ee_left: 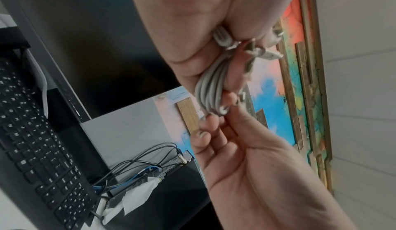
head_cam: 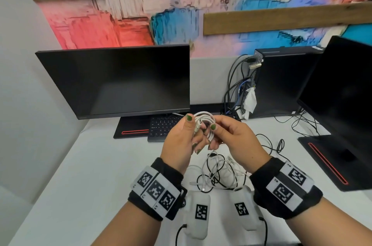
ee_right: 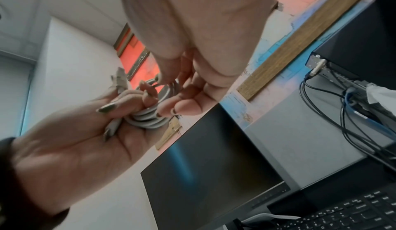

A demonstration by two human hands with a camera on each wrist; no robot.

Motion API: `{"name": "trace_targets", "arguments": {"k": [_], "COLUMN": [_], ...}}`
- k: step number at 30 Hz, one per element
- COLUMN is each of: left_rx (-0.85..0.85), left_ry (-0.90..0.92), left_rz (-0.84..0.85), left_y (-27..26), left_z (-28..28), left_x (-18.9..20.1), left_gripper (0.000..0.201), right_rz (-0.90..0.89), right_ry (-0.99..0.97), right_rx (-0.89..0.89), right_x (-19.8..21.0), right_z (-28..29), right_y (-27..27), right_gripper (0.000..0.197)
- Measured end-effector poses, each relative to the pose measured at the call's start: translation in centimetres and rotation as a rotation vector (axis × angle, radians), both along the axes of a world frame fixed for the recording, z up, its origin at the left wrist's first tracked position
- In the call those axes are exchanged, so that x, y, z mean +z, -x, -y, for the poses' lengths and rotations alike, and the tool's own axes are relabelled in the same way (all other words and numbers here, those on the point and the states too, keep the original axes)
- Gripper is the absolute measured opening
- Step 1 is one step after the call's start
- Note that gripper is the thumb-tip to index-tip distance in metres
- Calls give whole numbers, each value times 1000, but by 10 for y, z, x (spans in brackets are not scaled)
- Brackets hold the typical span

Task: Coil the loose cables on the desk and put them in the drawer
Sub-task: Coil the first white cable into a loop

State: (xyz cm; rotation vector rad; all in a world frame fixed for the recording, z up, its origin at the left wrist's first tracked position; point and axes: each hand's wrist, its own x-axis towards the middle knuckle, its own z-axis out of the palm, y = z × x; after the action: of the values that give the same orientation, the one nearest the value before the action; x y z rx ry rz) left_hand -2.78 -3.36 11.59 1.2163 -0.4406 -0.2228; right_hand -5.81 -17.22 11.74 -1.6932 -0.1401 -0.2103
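A white cable wound into a small coil (head_cam: 204,120) is held up above the desk in front of the keyboard. My left hand (head_cam: 193,133) grips one side of the coil, thumb on top and fingers curled under, with a plug end sticking out by the fingers. My right hand (head_cam: 213,137) pinches the other side. The left wrist view shows the coil (ee_left: 211,91) between both hands, and the right wrist view shows its stacked loops (ee_right: 150,120). A tangle of loose white and black cables (head_cam: 219,173) lies on the desk under my hands. No drawer is in view.
A dark monitor (head_cam: 116,82) stands at the back left with a black keyboard (head_cam: 163,127) under it. A computer tower (head_cam: 281,80) with plugged cables (head_cam: 233,88) stands at the back right. A second monitor (head_cam: 346,88) is at the right edge. A thin black cable (head_cam: 269,145) trails rightward.
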Motion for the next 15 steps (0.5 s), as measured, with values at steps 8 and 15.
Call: {"name": "trace_targets", "arguments": {"k": [8,15], "left_rx": [246,395], "left_ry": [-133,-231], "left_rz": [85,84], "left_y": [6,3], "left_z": [26,30], "left_x": [1,-6], "left_gripper": [54,58], "right_rz": [-5,-75], "right_ry": [51,38], "right_rx": [-59,-51], "right_x": [-5,-6], "right_z": [16,22], "right_y": [0,-1], "right_gripper": [19,21]}}
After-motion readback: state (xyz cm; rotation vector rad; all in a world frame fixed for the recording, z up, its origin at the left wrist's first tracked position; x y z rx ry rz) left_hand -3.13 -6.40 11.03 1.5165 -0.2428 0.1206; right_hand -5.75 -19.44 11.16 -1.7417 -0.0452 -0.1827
